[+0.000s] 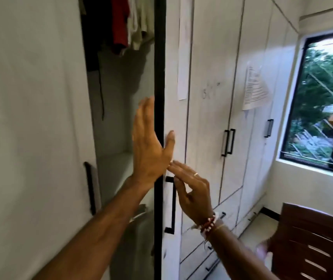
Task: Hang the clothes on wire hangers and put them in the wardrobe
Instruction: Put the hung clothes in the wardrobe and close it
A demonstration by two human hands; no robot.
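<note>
1. Now your left hand [149, 150] lies flat, fingers straight along the dark edge of the wardrobe door [174, 110], thumb on its front; it holds nothing.
2. Your right hand [191, 190], fingers loosely extended and empty, is just beside the top of the door handle [172, 205].
3. The clothes [120, 23] hang at the top of the open compartment [121, 98].
4. This looks like the door-handling step; next, swing the door as needed, keeping fingers clear of its edge.
</note>
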